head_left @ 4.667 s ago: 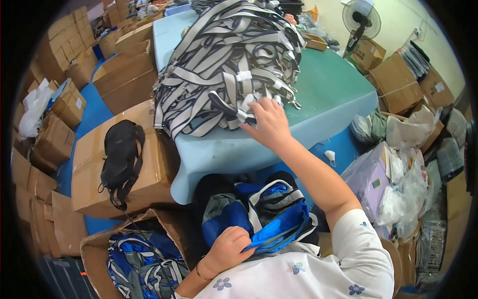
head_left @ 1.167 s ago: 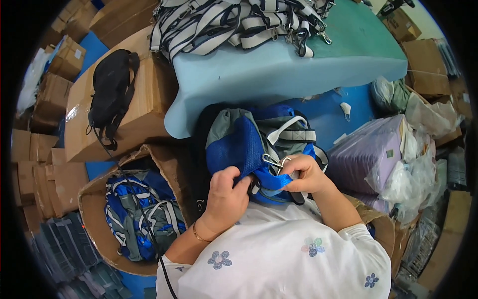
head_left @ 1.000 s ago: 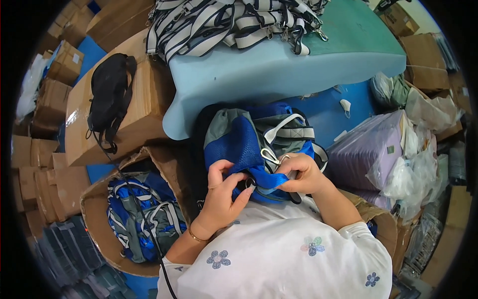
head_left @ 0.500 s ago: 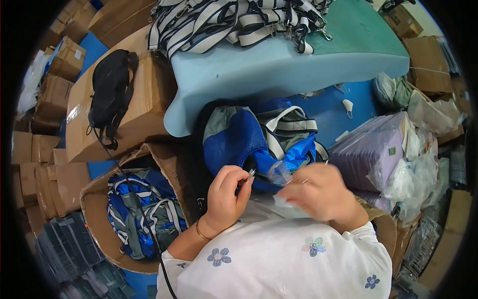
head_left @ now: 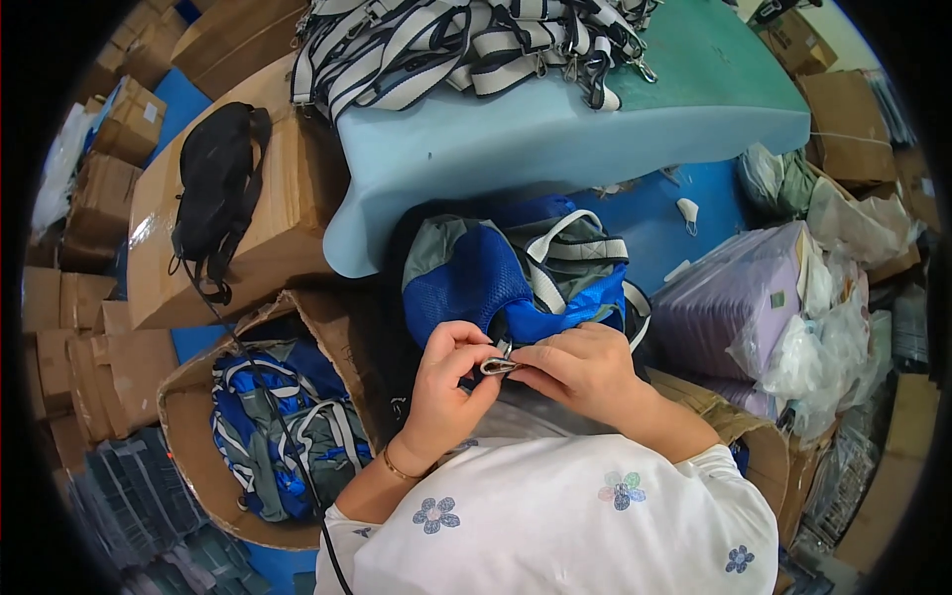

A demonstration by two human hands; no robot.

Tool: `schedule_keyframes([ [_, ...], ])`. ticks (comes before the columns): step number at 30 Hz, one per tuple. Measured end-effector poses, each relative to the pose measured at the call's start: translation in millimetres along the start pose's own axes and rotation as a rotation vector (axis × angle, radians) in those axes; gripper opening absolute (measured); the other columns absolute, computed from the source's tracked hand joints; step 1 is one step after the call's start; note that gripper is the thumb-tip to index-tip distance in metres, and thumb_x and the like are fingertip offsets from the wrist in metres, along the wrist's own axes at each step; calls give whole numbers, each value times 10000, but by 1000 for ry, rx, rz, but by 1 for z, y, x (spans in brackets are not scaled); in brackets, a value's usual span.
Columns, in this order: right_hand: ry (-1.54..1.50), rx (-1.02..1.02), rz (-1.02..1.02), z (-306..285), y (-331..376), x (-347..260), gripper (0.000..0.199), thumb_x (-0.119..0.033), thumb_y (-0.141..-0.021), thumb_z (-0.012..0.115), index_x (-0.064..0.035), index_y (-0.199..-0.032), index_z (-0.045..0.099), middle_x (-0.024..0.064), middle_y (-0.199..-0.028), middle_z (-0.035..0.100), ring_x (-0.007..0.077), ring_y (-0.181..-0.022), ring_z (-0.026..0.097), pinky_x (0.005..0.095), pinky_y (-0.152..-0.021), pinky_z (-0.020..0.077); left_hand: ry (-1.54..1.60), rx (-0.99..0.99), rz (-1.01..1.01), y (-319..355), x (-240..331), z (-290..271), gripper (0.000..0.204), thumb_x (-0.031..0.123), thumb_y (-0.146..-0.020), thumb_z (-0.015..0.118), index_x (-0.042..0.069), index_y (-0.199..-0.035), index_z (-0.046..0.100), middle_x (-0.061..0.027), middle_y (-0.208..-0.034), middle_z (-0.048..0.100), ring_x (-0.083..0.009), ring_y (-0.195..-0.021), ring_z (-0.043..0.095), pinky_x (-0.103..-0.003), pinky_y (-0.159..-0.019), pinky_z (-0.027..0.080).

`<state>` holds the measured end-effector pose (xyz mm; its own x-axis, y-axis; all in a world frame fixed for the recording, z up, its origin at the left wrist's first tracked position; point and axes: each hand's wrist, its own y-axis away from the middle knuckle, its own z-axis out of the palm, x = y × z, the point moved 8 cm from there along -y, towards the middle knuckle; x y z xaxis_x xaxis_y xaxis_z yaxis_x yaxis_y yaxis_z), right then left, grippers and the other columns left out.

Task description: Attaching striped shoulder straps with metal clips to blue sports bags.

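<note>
In front of my body, my left hand (head_left: 448, 389) and my right hand (head_left: 580, 369) meet fingertip to fingertip. Both pinch a small silver metal snap hook (head_left: 498, 366), whose rounded loop shows between the fingers. Just beyond them lies a blue and grey bag (head_left: 464, 283) with mesh fabric and white-and-navy webbing straps (head_left: 548, 288). A bit of metal next to the hook, on the bag's side, is too small to name. My fingers cover part of the hook.
White-and-navy straps with metal hooks (head_left: 516, 50) are heaped on a pale blue-green table (head_left: 714, 89). An open carton (head_left: 177, 397) with blue bags stands at left, near a sealed carton (head_left: 149, 268) bearing a black pouch (head_left: 213, 169). Wrapped purple stacks (head_left: 724, 297) stand at right.
My right hand, blurred and apart before, has moved left to meet my left hand at the metal hook. The clear plastic piece seen near it is no longer visible.
</note>
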<state>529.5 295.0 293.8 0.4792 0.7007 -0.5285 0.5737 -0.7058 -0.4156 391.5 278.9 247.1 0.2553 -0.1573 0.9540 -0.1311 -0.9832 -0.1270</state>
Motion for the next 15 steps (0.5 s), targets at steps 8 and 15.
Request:
schedule_keyframes([
  [8, -136, 32, 111, 4, 14, 5, 154, -155, -750, 746, -89, -847, 648, 38, -700, 642, 195, -603, 636, 303, -509, 475, 110, -43, -54, 7, -19, 6, 166, -57, -712, 704, 17, -854, 663, -58, -974, 538, -131, -794, 539, -227, -651, 455],
  [15, -120, -82, 192, 4, 26, 7, 186, -175, -733, 767, -89, -849, 650, 38, -684, 643, 202, -586, 635, 306, -518, 481, 104, -147, -11, 6, -18, 18, 141, -62, -710, 700, 11, -820, 652, -68, -1034, 569, -137, -822, 567, -225, -651, 469],
])
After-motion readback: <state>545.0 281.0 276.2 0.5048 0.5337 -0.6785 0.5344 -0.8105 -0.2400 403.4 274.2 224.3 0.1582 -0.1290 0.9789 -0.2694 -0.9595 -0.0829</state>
